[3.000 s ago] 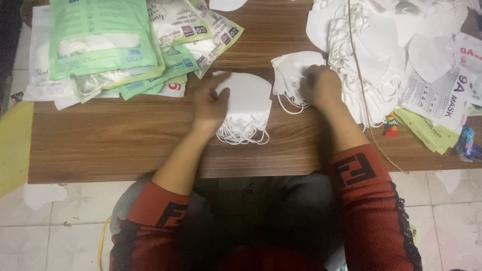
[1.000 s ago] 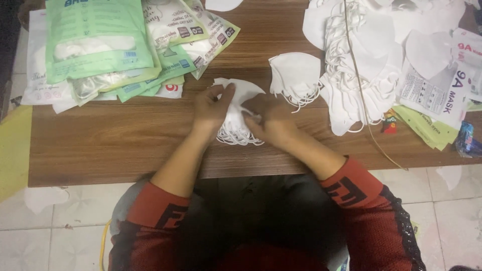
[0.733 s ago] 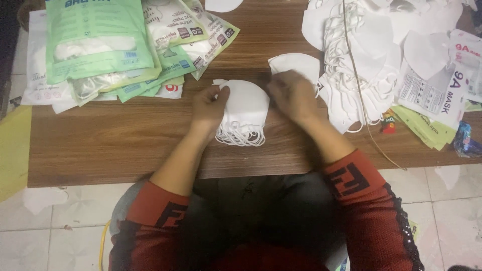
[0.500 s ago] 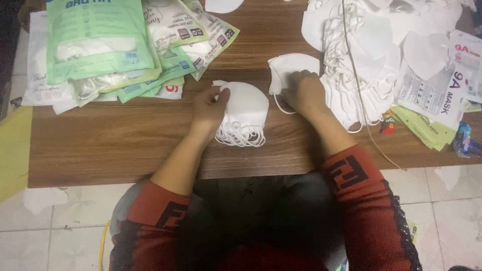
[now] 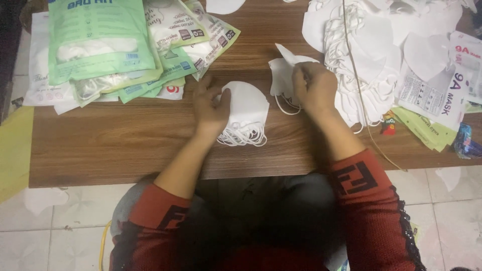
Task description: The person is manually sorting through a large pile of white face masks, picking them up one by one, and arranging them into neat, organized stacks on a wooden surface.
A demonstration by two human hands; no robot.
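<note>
In the head view, the left hand point(image 5: 211, 105) lies flat, fingers spread, on the edge of a small stack of folded white masks point(image 5: 246, 113) in the middle of the wooden table point(image 5: 125, 145). The right hand point(image 5: 314, 88) pinches one loose white mask point(image 5: 282, 75) beside the big mask pile point(image 5: 371, 60). To do this step well, I think only one mask should be lifted, with its ear loops free, and laid squarely on the stack while the left hand holds the stack down.

Green packaged mask packs point(image 5: 105, 45) are lying stacked at the far left of the wooden surface point(image 5: 125, 140), a loose heap of white masks point(image 5: 381, 45) is sprawling at the right, and pale floor tiles point(image 5: 60, 226) are showing below.
</note>
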